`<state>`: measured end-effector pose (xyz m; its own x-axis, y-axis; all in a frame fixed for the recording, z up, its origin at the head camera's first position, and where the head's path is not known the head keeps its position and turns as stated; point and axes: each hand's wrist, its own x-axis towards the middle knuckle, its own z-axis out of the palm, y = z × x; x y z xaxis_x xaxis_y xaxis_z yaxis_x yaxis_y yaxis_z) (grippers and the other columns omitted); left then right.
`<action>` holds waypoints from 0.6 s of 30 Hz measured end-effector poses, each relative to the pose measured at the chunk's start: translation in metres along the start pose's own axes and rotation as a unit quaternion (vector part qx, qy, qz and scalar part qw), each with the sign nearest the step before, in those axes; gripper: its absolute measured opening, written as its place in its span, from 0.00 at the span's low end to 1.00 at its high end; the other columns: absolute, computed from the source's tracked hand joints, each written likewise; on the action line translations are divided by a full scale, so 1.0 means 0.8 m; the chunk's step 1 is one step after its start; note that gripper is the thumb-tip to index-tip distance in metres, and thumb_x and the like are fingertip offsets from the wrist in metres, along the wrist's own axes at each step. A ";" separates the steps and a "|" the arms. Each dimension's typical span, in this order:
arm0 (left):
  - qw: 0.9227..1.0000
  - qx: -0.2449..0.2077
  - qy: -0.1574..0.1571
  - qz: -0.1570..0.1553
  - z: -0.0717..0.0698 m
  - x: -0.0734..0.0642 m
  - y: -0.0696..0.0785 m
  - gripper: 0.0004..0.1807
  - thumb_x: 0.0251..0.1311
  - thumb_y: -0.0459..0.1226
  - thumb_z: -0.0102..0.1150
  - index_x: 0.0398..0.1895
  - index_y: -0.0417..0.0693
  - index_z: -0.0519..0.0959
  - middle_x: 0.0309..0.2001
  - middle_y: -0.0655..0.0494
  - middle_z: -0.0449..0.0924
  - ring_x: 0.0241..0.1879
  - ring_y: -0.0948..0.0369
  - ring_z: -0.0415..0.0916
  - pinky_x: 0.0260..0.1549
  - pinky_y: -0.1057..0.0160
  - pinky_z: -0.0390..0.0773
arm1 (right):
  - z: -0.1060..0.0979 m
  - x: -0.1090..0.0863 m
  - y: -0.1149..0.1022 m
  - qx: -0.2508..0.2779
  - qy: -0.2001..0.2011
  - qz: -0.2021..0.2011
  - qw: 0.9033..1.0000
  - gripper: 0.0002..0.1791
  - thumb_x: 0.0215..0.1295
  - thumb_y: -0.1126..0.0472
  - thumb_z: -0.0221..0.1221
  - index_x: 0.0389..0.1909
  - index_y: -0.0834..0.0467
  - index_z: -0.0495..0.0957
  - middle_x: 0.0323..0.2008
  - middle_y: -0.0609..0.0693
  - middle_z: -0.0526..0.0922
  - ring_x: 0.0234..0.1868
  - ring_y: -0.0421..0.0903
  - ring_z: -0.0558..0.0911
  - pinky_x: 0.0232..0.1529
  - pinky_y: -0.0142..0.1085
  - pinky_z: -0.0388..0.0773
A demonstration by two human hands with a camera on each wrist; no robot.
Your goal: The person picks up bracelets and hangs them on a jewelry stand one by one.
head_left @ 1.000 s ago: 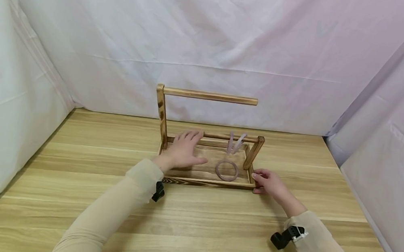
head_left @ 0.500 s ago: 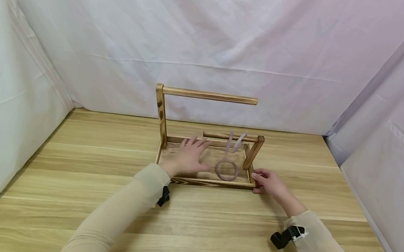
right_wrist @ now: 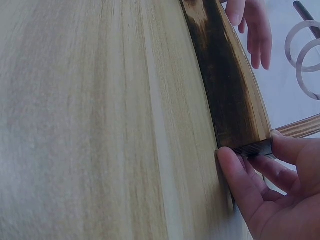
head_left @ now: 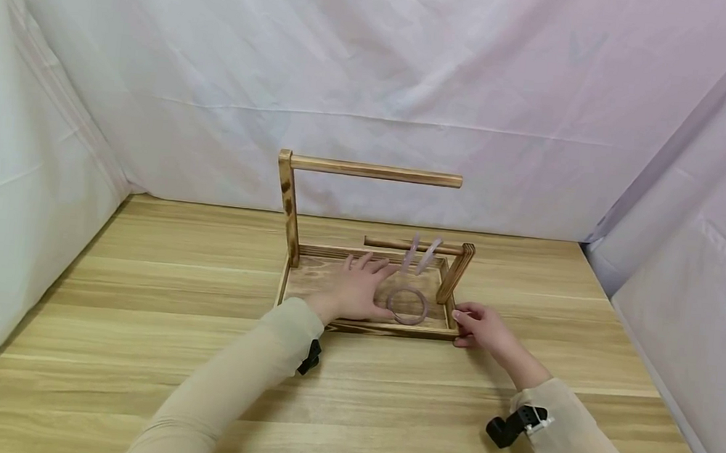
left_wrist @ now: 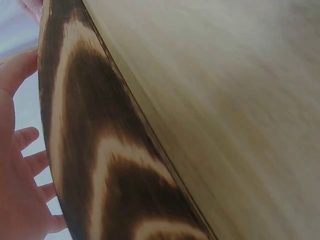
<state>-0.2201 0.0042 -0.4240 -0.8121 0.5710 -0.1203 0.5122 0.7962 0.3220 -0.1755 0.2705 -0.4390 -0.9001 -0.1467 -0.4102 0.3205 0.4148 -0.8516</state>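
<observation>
A wooden jewelry stand (head_left: 386, 330) has a tray base and two horizontal bars. Inside the tray, a mauve bangle (head_left: 426, 308) lies flat near the right end. My left hand (head_left: 357, 291) is spread, palm down, over the tray just left of this bangle, thumb close to its edge. My right hand (head_left: 487, 332) holds the tray's front right corner; in the right wrist view, thumb and fingers (right_wrist: 235, 167) bend around that corner. Two pale bangles, one mauve (head_left: 410, 253) and one whitish (head_left: 429, 255), hang from the lower bar.
The upper bar (head_left: 375, 171) extends from a tall left post (head_left: 289, 208). A short post (head_left: 457, 273) carries the lower bar at the right. Wood-grain table (head_left: 160, 353) surrounds the stand, with white cloth (head_left: 378, 67) behind and at both sides.
My left hand has moved right and toward the front of the tray, from below the lower bar's free end to beside the flat bangle. My right hand has stayed at the corner.
</observation>
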 end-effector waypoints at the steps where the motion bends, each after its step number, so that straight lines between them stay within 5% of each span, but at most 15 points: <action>1: 1.000 -0.002 0.000 0.002 0.000 0.001 0.001 0.47 0.50 0.62 0.59 0.73 0.61 0.53 0.74 0.55 0.50 0.74 0.47 0.40 0.69 0.39 0.40 | 0.000 0.000 0.000 0.000 0.000 0.001 1.000 0.26 0.72 0.60 0.45 0.63 0.74 0.58 0.34 0.53 0.68 0.33 0.41 0.73 0.35 0.33 0.82; 18: 0.999 0.037 -0.006 0.022 0.011 0.017 0.020 0.43 0.52 0.61 0.58 0.71 0.64 0.57 0.72 0.58 0.53 0.72 0.49 0.48 0.67 0.37 0.46 | -0.001 0.002 0.001 0.009 -0.002 0.004 1.000 0.26 0.72 0.61 0.45 0.62 0.74 0.58 0.32 0.51 0.69 0.32 0.40 0.73 0.35 0.33 0.82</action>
<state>-0.2203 0.0269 -0.4290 -0.7853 0.6074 -0.1197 0.5666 0.7831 0.2565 -0.1770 0.2711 -0.4405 -0.8960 -0.1473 -0.4190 0.3337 0.3992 -0.8540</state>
